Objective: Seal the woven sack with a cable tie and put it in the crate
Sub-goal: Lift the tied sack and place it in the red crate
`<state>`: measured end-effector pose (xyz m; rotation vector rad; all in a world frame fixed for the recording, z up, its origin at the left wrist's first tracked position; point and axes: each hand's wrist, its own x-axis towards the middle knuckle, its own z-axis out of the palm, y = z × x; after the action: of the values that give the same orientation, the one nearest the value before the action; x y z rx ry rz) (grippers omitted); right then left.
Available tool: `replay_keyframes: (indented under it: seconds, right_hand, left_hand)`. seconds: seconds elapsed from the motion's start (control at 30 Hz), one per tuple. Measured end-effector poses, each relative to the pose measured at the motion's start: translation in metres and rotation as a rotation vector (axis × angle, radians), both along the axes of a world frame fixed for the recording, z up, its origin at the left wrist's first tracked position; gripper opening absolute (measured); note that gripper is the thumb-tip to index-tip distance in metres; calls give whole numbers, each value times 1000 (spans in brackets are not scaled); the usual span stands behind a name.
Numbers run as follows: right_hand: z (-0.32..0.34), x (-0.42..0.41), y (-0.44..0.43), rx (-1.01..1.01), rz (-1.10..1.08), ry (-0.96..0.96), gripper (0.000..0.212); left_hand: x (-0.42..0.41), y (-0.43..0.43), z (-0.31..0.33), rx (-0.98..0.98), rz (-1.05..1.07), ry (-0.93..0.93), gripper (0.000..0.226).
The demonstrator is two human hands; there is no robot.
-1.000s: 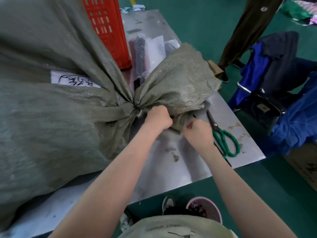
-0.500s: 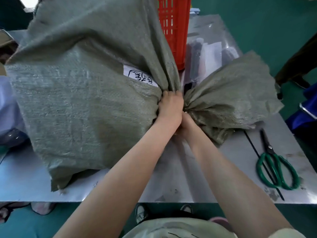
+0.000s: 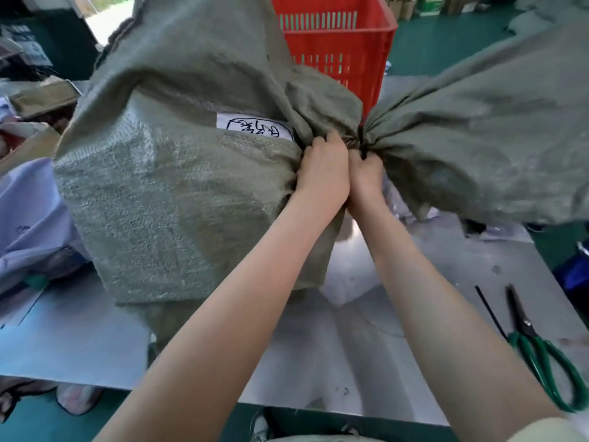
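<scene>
Both hands clamp sack (image 3: 178, 193) neck: left hand (image 3: 323, 173), right hand (image 3: 366, 173) at cable tie (image 3: 361, 141); crate (image 3: 334, 49) directly behind

sack (image 3: 178, 186) lifted up, flap (image 3: 478, 135) raised off table (image 3: 79, 346)

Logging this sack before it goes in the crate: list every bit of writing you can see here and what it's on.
White label on the woven sack: black handwritten characters inside a drawn outline, too scrawled and blurred to read.
Paper sheets at far upper left: dark print, too small to read.
Red crate, scissors, table: no writing visible.
</scene>
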<state>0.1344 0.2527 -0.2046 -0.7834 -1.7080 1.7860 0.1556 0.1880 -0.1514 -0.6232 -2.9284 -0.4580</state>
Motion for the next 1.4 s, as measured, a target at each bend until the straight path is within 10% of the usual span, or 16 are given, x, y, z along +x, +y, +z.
replay_keyframes:
  seconds: [0.4,0.63,0.8,0.97,1.17,1.27,1.4]
  right_hand:
    - [152,-49,-14,538,270,224,21]
    - [172,-73,-21,776,406,18,42]
    - [175,-78,-26,942,473,-89,39]
    - [167,-78,-39,1162,470,-147,35]
    - [142,-69,-34,1236,303,-440,68]
    - [136,-38,-16,1171,440,-548,111]
    - [111,-14,-28,1217,471,-558,101]
  left_hand:
    - [-41,-43,113,302,38,190,41]
    - [-55,-74,93,439,-25,49,57]
    - [-53,-87,73,418,246,470,52]
    - [-80,-106,50,450,365,-54,105]
    - [-88,-95,33,464,319,-41,40]
    - [-90,-95,33,465,337,-51,40]
    - [-85,-88,41,542,355,-159,44]
